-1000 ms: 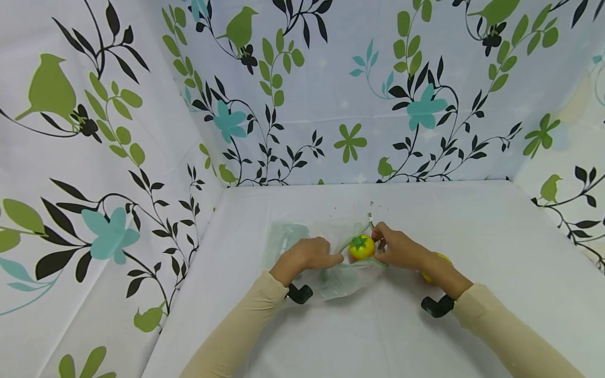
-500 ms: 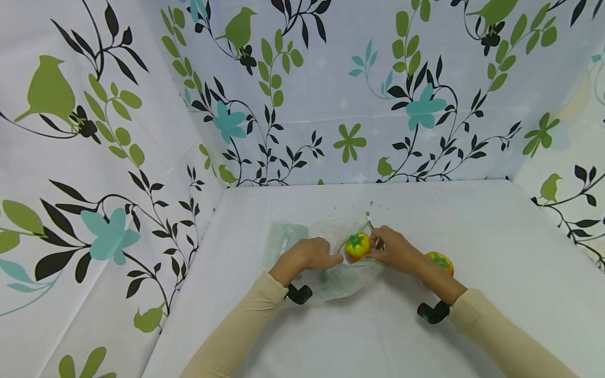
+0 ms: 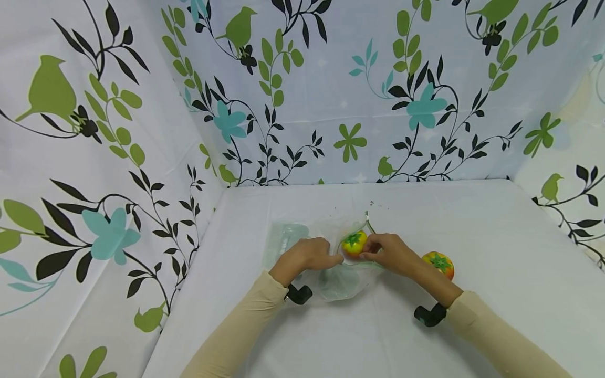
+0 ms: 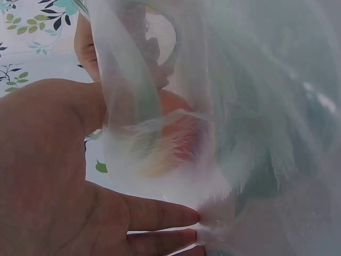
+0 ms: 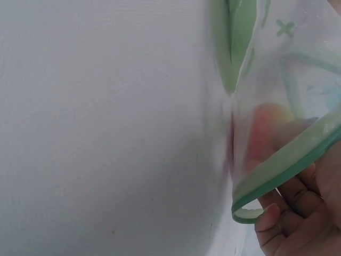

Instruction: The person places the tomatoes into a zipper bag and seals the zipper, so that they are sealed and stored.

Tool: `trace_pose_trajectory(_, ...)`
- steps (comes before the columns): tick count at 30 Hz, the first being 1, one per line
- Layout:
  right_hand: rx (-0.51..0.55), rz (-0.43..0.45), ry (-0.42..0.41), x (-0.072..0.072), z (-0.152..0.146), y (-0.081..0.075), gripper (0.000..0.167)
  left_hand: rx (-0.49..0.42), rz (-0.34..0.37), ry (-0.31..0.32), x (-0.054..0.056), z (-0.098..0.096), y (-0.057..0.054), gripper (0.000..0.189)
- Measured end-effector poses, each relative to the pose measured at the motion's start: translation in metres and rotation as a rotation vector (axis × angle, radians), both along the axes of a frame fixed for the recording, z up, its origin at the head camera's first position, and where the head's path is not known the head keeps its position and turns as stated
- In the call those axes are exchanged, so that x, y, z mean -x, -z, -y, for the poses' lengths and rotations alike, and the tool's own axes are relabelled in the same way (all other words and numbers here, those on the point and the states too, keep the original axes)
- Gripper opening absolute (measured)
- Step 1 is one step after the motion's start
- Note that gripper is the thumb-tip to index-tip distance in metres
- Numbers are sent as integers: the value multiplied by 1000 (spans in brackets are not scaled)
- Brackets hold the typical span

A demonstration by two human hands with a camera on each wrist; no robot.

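Note:
A translucent zip bag (image 3: 344, 283) with a green rim lies on the table, its mouth spread around a yellow-orange tomato (image 3: 354, 243) with a green leafy top. My left hand (image 3: 307, 254) holds the bag's left side; in the left wrist view its fingers (image 4: 157, 213) touch the film and the thumb tip is hidden behind it. From the right, my right hand (image 3: 392, 254) reaches into the mouth and grips the tomato, thumb and index at its right side. In the right wrist view the green zip rim (image 5: 287, 165) crosses over this hand.
A second tomato (image 3: 439, 264), orange and yellow, lies on the white table (image 3: 501, 236) beside my right forearm. Another flat translucent bag (image 3: 279, 236) is behind my left hand. Leaf-and-bird patterned cloth (image 3: 293, 121) hangs behind and at both sides of the table.
My right hand has moved a little left and toward me, and the tomato has shifted left deeper into the bag's mouth. The second tomato shows more from behind my forearm. My left hand stays put.

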State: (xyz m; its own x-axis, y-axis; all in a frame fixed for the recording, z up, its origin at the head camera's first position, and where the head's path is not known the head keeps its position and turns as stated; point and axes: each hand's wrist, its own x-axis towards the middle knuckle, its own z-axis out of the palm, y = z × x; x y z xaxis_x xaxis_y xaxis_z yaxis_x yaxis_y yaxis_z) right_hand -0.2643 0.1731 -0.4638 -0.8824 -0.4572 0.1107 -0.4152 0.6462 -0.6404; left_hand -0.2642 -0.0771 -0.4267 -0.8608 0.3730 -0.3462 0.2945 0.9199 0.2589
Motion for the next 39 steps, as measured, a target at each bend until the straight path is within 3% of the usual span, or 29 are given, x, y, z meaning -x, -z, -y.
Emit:
trace_pose_trajectory(10,21,36,-41,0,3,1,17,14,-6,9,0,1,1,71)
trace_pose_trajectory(28,13,-53,-140,-3,3,2,34,41,-25,58,-1,2,0,77)
trace_pose_trajectory(39,13,-64,-161,-4,4,0,34,44,-17,47,0,2,1,79)
